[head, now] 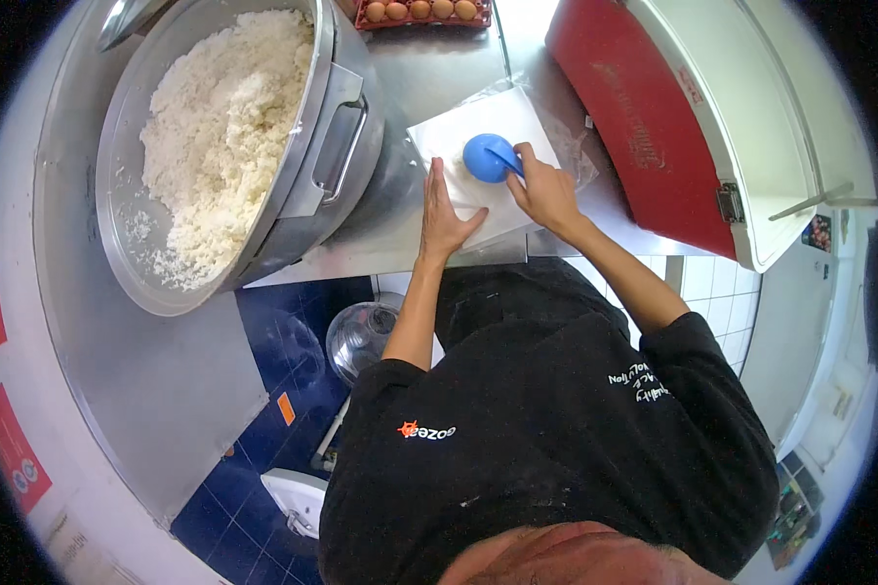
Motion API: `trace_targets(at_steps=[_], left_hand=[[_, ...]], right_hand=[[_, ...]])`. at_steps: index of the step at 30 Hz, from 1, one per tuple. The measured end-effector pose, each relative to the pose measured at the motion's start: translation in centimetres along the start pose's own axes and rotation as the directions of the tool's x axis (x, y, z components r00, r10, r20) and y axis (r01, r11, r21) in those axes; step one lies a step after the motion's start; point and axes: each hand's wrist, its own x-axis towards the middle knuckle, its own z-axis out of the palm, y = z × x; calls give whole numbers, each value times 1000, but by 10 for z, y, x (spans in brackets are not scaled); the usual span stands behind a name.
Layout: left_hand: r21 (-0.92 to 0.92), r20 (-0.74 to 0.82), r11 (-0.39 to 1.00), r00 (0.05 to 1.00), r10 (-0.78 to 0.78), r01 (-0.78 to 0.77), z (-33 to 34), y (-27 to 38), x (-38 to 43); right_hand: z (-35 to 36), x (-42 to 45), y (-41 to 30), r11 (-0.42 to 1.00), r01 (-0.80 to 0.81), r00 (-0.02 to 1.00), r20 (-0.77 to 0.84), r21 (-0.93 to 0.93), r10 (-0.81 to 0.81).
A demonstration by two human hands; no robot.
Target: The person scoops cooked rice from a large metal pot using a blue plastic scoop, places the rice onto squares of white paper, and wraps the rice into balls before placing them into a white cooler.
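A blue plastic scoop (487, 159) sits bowl-down over a stack of white paper sheets (508, 117), and my right hand (547, 190) grips its handle. Some white rice shows at the scoop's left edge; the bowl hides whatever is beneath it. My left hand (446, 223) lies along the left side of the paper, thumb spread from the fingers, holding nothing. Clear plastic wrapping (584, 157) pokes out under the sheets. Left of my hands stands a large metal pot (369, 146) with a side handle, containing a heap of cooked white rice (227, 139).
An open red cool box (629, 124) with a white lining stands on the right of the steel counter (439, 66). Brown eggs (420, 9) sit in a red tray at the back. Below the counter are a clear plastic dome (358, 340) and a white basin (300, 501).
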Motion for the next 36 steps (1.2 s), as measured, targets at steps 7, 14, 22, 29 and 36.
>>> trace_targets(at_steps=[7,14,22,29,36], left_hand=[[248,46,969,999,-24,12,-8,-5,4],[242,36,969,998,-53,43,-3,-13,-4],[286,60,958,998,-12,-6,-9,-11,-3],[278,83,961,996,-31,7,-7,-9,-2],[274,73,942,981,182,-195,-20,8,-26]], right_hand=[[21,16,-6,979,68,988,148,-194,-39],[50,-2,19,991,-32,973,222,-131,61],[48,1,24,994,-9,985,168,-113,28],[31,-13,21,999,33,998,-60,7,-32],[-157,53,-117,783,563,745,-572,264,-342]])
